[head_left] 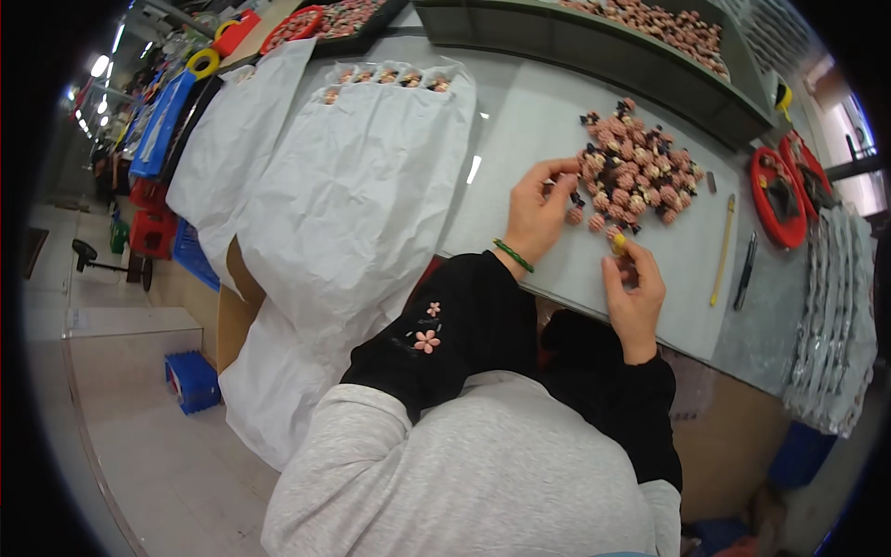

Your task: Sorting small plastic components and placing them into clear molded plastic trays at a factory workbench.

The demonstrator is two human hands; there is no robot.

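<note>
A loose pile of small pink knobbly figures with black parts (pixel 636 172) lies on the pale worktop. At its left edge is my left hand (pixel 540 212), thumb and forefinger curled together; whatever sits between them is hidden among the figures. A single pink figure (pixel 574 215) lies just below that thumb. My right hand (pixel 637 295) is at the pile's near side, its fingers bent in a pinch. At those fingertips shows a small yellow piece (pixel 619 243), touching the pink figures; whether it is part of a figure or a finger cover, I cannot tell.
A grey-green tray (pixel 575 51) of more figures stands behind the pile. White sheets (pixel 362 176) cover the left side, with a row of figures at their far edge. On the right lie a yellow stick (pixel 722 251), a dark pen (pixel 745 271) and a red dish (pixel 775 218).
</note>
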